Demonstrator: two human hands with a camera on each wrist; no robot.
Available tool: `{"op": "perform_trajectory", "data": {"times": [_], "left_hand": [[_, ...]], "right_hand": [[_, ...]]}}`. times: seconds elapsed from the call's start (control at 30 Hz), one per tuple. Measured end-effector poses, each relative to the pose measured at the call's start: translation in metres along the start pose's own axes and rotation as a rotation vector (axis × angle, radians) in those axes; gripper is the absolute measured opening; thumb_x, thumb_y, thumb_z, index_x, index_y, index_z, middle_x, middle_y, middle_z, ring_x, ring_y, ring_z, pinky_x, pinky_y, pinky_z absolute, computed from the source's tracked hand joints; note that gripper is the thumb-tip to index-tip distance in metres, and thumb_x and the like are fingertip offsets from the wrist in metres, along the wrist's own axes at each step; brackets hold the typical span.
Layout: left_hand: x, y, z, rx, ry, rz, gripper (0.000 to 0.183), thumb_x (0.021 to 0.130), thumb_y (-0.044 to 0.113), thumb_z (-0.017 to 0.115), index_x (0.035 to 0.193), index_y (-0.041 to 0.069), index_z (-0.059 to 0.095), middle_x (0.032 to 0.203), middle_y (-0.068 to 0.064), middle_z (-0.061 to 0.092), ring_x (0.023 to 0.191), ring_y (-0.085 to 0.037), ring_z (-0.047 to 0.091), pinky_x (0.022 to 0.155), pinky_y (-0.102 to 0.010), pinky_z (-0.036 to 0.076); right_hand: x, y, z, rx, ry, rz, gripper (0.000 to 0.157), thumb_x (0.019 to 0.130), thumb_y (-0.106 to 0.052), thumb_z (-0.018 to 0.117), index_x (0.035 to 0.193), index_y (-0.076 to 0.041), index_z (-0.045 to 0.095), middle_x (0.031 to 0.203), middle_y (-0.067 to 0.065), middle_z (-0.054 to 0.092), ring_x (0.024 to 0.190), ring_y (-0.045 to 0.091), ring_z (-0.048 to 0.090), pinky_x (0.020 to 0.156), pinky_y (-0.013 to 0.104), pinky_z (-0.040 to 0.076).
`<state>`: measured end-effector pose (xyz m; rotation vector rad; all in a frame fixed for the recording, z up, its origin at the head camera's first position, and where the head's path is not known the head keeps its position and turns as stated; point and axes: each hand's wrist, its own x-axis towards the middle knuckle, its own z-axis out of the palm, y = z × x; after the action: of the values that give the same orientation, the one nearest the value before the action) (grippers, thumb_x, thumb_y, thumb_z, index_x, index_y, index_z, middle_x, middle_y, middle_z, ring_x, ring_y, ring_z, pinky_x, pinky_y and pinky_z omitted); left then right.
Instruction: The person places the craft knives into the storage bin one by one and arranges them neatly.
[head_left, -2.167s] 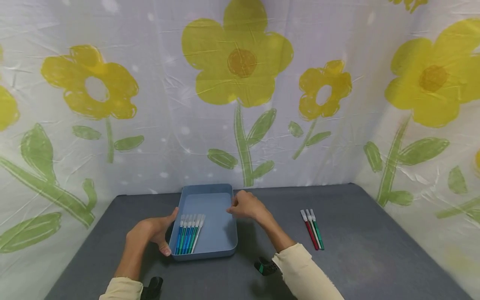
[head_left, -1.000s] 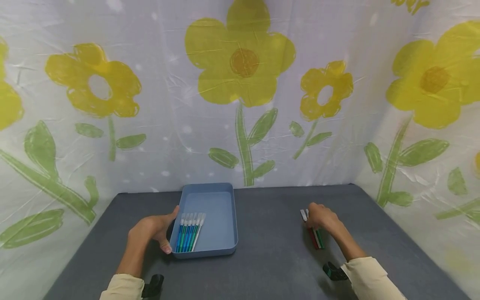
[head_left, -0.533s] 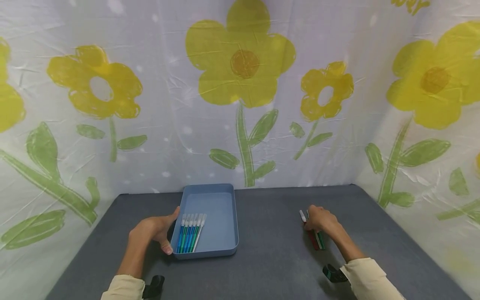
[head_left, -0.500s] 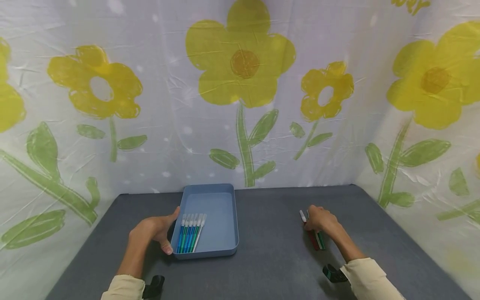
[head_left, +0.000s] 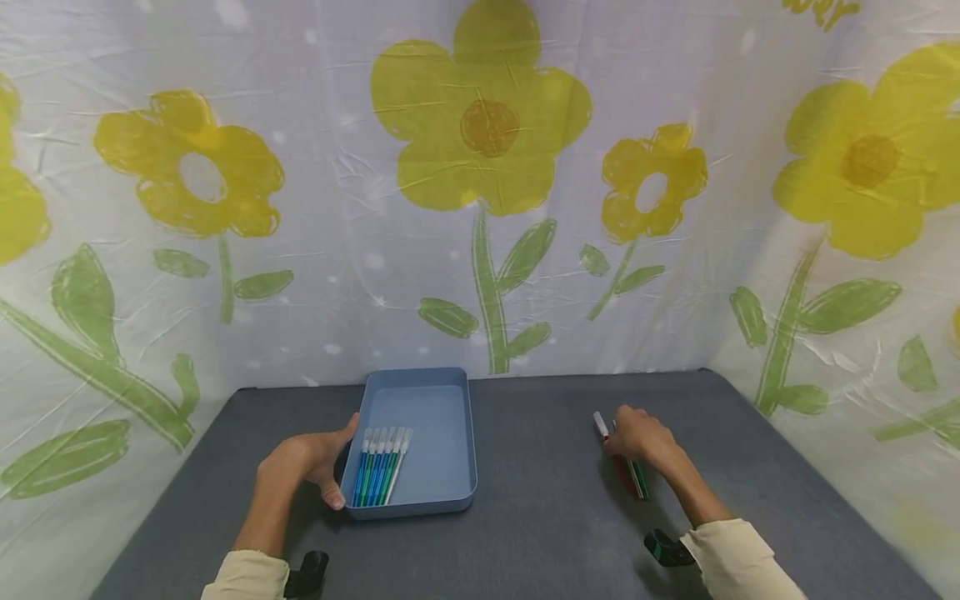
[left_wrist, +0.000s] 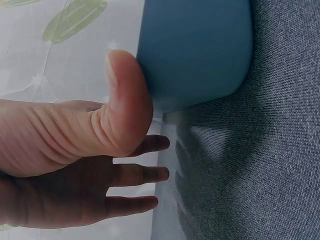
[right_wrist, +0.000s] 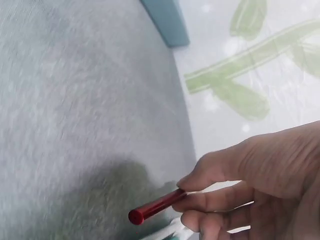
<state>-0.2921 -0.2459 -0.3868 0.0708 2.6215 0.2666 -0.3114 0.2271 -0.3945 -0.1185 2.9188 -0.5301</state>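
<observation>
One slim red marker with a white cap (right_wrist: 159, 205) sits pinched between thumb and fingertips of my right hand (head_left: 641, 435), beside a green-barrelled marker (head_left: 640, 482) on the dark grey fabric worktop (head_left: 540, 508). My left hand (head_left: 300, 458): fingers apart, thumb at the blue rectangular plastic tray (head_left: 442, 450), white-capped markers (head_left: 381, 471) inside.
</observation>
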Motion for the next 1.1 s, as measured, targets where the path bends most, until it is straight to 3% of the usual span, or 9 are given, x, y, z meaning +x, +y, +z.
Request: {"op": "perform_trajectory", "data": {"times": [0.1, 0.5, 0.57, 0.8, 0.97, 1.1], "left_hand": [[0.0, 0.0, -0.001, -0.013, -0.002, -0.006, 0.144, 0.064, 0.028, 0.099, 0.167, 0.006, 0.001, 0.167, -0.037, 0.022, 0.151, -0.057, 0.032, 0.118, -0.072, 0.031], [0.004, -0.003, -0.003, 0.005, -0.008, 0.014, 0.144, 0.064, 0.027, 0.099, 0.167, 0.006, 0.0, 0.167, -0.036, 0.023, 0.152, -0.057, 0.03, 0.117, -0.072, 0.032], [0.014, -0.01, 0.002, 0.01, -0.015, 0.021, 0.148, 0.062, 0.03, 0.099, 0.168, 0.008, -0.002, 0.167, -0.036, 0.023, 0.152, -0.057, 0.03, 0.117, -0.073, 0.031], [0.085, -0.057, 0.026, 0.101, -0.037, -0.011, 0.167, 0.049, 0.051, 0.099, 0.168, 0.022, -0.014, 0.173, -0.022, 0.023, 0.157, -0.045, 0.033, 0.119, -0.069, 0.033], [0.117, -0.077, 0.037, 0.076, -0.032, 0.014, 0.172, 0.041, 0.056, 0.099, 0.168, 0.023, -0.012, 0.173, -0.022, 0.024, 0.155, -0.046, 0.034, 0.116, -0.068, 0.038], [0.137, -0.095, 0.043, -0.02, -0.031, 0.042, 0.178, 0.029, 0.058, 0.098, 0.169, 0.031, -0.009, 0.172, -0.025, 0.023, 0.155, -0.052, 0.03, 0.114, -0.074, 0.034]], "right_hand": [[-0.001, -0.004, -0.002, 0.051, 0.025, -0.05, 0.051, 0.092, -0.011, 0.068, 0.054, -0.021, 0.036, 0.053, -0.009, 0.022, 0.051, 0.006, 0.016, 0.05, 0.024, 0.018], [0.002, -0.03, -0.004, 0.138, 0.053, -0.132, 0.055, 0.092, -0.013, 0.069, 0.05, -0.022, 0.035, 0.051, -0.012, 0.019, 0.052, 0.005, 0.012, 0.051, 0.024, 0.017], [0.004, -0.036, -0.004, 0.155, 0.055, -0.162, 0.055, 0.091, -0.012, 0.068, 0.05, -0.022, 0.035, 0.051, -0.012, 0.019, 0.053, 0.006, 0.011, 0.051, 0.024, 0.016], [0.008, -0.065, 0.0, 0.217, 0.021, -0.229, 0.051, 0.092, -0.01, 0.067, 0.049, -0.021, 0.041, 0.046, -0.01, 0.039, 0.052, 0.007, 0.015, 0.052, 0.025, 0.016], [0.009, -0.088, 0.005, 0.24, 0.01, -0.258, 0.049, 0.092, -0.01, 0.068, 0.049, -0.019, 0.047, 0.046, -0.008, 0.049, 0.05, 0.006, 0.018, 0.052, 0.025, 0.017], [0.01, -0.104, 0.01, 0.244, 0.003, -0.274, 0.046, 0.093, -0.011, 0.068, 0.05, -0.016, 0.051, 0.047, -0.007, 0.051, 0.049, 0.006, 0.018, 0.052, 0.025, 0.017]]}}
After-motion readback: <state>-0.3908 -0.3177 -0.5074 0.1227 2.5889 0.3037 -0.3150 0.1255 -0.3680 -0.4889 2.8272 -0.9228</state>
